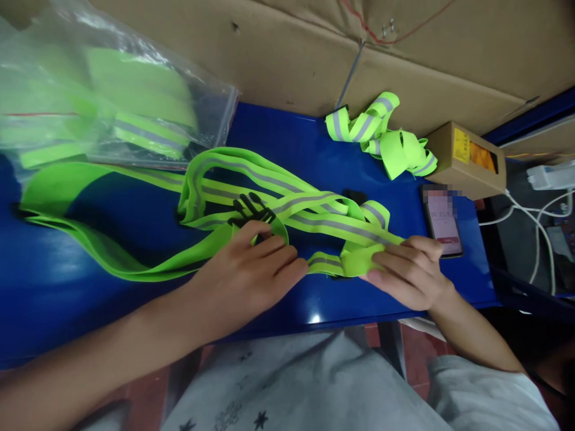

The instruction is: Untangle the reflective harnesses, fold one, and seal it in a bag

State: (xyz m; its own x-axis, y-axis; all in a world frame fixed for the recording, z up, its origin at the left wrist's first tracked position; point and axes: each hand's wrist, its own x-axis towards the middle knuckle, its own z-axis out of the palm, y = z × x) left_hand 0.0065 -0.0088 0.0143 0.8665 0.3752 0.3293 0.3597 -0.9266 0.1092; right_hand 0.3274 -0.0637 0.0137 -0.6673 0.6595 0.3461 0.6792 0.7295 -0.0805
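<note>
A long neon green strap with a grey stripe (350, 226) lies in loops across the blue table. My left hand (256, 269) is closed on part of the strap, beside a black plastic buckle (252, 208). To the right, my right hand (411, 269) pinches the strap where it is folded, near the table's front edge. A short striped stretch runs between the two hands. The fingertips of my left hand are partly hidden. On the left, a wide loop of the strap (94, 239) stands up on its edge.
A clear plastic bag (148, 102) with green straps lies at the back left. Behind the table is a cardboard surface (287, 54). Bunched green straps (395, 146), a small cardboard box (467, 164) and a phone (442, 221) are at the right, near white cables (543, 233).
</note>
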